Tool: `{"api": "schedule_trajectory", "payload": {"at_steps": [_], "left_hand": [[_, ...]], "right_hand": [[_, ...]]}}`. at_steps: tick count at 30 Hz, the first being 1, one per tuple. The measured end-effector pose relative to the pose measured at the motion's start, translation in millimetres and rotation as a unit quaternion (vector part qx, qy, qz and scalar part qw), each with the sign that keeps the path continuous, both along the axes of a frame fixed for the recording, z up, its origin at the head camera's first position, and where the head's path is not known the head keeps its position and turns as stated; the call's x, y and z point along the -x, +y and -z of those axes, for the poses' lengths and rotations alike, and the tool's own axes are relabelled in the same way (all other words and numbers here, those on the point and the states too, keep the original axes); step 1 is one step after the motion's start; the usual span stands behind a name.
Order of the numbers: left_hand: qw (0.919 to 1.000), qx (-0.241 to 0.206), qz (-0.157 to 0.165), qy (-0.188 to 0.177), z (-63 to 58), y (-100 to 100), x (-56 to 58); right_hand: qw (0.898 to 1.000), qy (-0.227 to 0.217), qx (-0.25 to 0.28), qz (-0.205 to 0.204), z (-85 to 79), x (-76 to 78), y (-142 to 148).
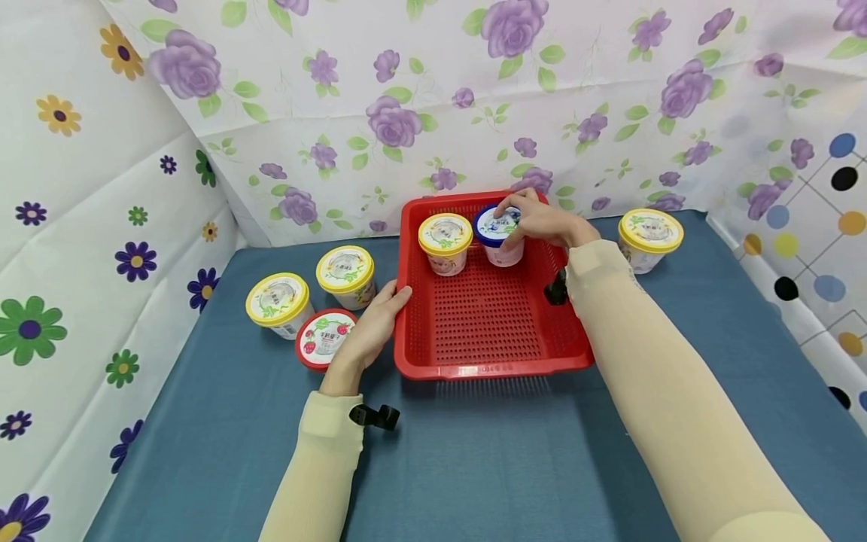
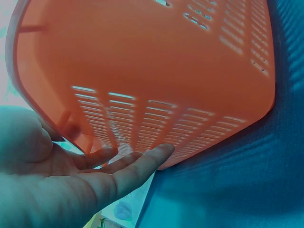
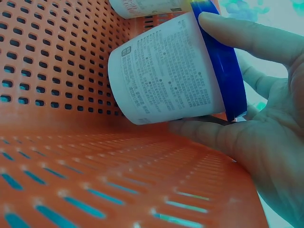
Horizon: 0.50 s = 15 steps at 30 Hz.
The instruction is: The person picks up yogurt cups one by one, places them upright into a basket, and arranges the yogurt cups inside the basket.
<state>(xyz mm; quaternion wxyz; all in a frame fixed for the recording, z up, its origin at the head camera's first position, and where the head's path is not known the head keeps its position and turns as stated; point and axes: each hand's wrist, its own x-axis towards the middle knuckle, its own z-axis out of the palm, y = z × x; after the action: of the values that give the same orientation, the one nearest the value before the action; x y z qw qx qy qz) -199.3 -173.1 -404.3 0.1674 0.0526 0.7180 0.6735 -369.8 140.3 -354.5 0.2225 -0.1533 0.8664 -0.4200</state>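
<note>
A red perforated plastic basket (image 1: 488,324) sits on the table. My left hand (image 1: 371,322) holds its left side, thumb at the rim and fingers against the slotted outer wall (image 2: 137,118). Inside the basket, near the back, my right hand (image 1: 545,218) grips a blue-lidded ice cream tub (image 1: 504,254) by its lid, with one finger alongside the printed tub body (image 3: 166,76). A yellow-lidded tub (image 1: 445,235) stands to its left in the basket. In the head view, a red-lidded tub (image 1: 321,339) is partly hidden by my left wrist.
Left of the basket stand two yellow-lidded tubs (image 1: 278,301) (image 1: 347,271). Another yellow-lidded tub (image 1: 649,233) is at the right, behind my right forearm. Flower-patterned sheeting (image 1: 406,150) rises along the back edge of the blue-covered table (image 1: 474,467).
</note>
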Motion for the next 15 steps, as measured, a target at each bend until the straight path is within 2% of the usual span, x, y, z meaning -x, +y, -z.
{"api": "schedule_trajectory", "payload": {"at_steps": [15], "left_hand": [[1.0,0.004,-0.002,0.002,-0.6,0.7,-0.6]], "right_hand": [[1.0,-0.004,-0.027,-0.003,-1.2,-2.1,-4.4]]}}
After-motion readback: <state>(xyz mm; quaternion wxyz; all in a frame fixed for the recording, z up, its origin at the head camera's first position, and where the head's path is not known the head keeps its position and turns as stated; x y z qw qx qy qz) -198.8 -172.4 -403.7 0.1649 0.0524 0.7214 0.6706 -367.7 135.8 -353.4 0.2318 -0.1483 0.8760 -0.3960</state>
